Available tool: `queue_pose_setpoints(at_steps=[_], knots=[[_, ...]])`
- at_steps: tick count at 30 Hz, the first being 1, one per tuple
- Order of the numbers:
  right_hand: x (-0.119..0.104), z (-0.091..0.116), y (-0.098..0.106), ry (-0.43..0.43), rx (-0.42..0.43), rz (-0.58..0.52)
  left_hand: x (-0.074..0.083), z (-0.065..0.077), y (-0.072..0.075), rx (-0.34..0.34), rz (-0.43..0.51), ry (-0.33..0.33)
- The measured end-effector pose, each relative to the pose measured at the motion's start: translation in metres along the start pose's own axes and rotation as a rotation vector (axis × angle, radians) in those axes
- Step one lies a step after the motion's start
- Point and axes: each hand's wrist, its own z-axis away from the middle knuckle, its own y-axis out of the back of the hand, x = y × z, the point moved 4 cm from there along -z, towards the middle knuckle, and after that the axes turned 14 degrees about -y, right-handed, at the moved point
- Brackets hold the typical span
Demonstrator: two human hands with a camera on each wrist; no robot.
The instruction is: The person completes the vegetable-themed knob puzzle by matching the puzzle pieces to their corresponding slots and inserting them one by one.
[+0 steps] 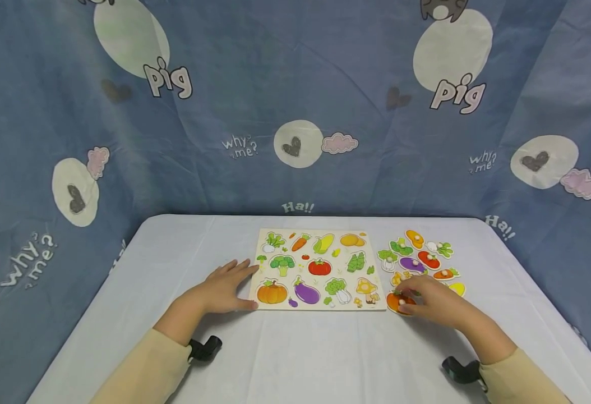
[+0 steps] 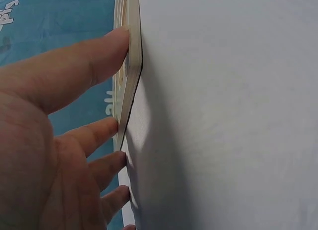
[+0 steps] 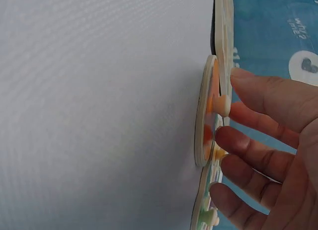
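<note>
A blue cloth (image 1: pixel 255 73) hangs behind a white table (image 1: pixel 321 359). The cloth has pink clouds (image 1: pixel 340 143), gray hearts (image 1: pixel 291 147) and the word "pig" (image 1: pixel 178 82) on it.

Blue backdrop cloth (image 1: pixel 255 73): "pig", "why me?", "Ha!!", each printed repeatedly

White tabletop (image 1: pixel 315 359) under left hand (image 1: pixel 227 289); blue backdrop (image 1: pixel 255 67) beyond, printed with hearts (image 1: pixel 292 147), clouds (image 1: pixel 340 143), lettering (image 1: pixel 180 82); high beyond right hand (image 1: pixel 437 303), cut-off grey figure (image 1: pixel 442 10), perhaps animal.
</note>
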Motion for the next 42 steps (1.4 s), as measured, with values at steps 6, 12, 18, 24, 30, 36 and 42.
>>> queue_pose_setpoints(at_steps=[6,12,18,24,30,36,42], knots=[[-0.001,-0.002,-0.002,-0.068,-0.02,-0.008,0.002,0.0,0.002,-0.001,0.015,-0.001],[-0.002,-0.003,-0.004,-0.063,-0.037,-0.023,0.002,-0.004,0.002,0.005,-0.006,-0.025],[-0.003,-0.005,-0.004,-0.058,-0.038,-0.016,0.0,-0.006,0.001,0.008,-0.002,-0.026],[-0.002,-0.005,-0.004,-0.073,-0.065,-0.051,0.002,-0.005,0.003,-0.001,0.008,-0.028],[-0.001,-0.004,-0.002,-0.072,-0.071,-0.058,0.001,-0.004,0.003,-0.002,0.018,-0.033],[-0.002,-0.002,0.004,-0.041,-0.084,-0.091,-0.002,-0.003,0.001,0.007,0.018,-0.038],[-0.014,0.003,0.015,0.007,-0.101,-0.136,-0.005,-0.003,0.0,0.008,0.016,-0.036]])
